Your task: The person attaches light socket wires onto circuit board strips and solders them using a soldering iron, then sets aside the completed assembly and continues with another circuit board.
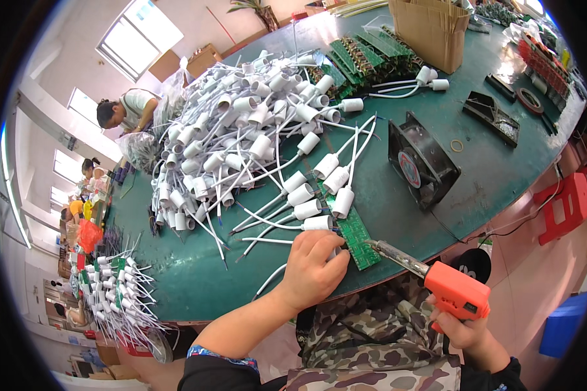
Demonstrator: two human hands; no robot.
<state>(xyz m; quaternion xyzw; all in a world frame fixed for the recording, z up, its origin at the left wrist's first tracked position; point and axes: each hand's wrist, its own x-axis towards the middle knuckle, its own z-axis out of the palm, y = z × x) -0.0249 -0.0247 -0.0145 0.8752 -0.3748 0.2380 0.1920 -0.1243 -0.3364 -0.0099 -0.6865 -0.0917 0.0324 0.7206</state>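
My right hand (460, 326) is wrapped around the handle of a red soldering gun (456, 290). The gun's metal tip reaches over the near end of a green circuit board (357, 238) lying at the table's edge. My left hand (316, 268) is closed at the board's left side, around a white lamp socket (334, 253) mostly hidden by the fingers. A white wire trails left from under that hand. Beyond it, several white lamp sockets (308, 209) with wires line the board's left side. More sockets (343, 202) rest across its far part.
A large heap of wired white sockets (254, 124) covers the far left of the green table (195, 280). Stacked circuit boards (365, 58) and a cardboard box (429, 32) stand behind. A black fan (421, 159) sits right of the board. Other people work at the left.
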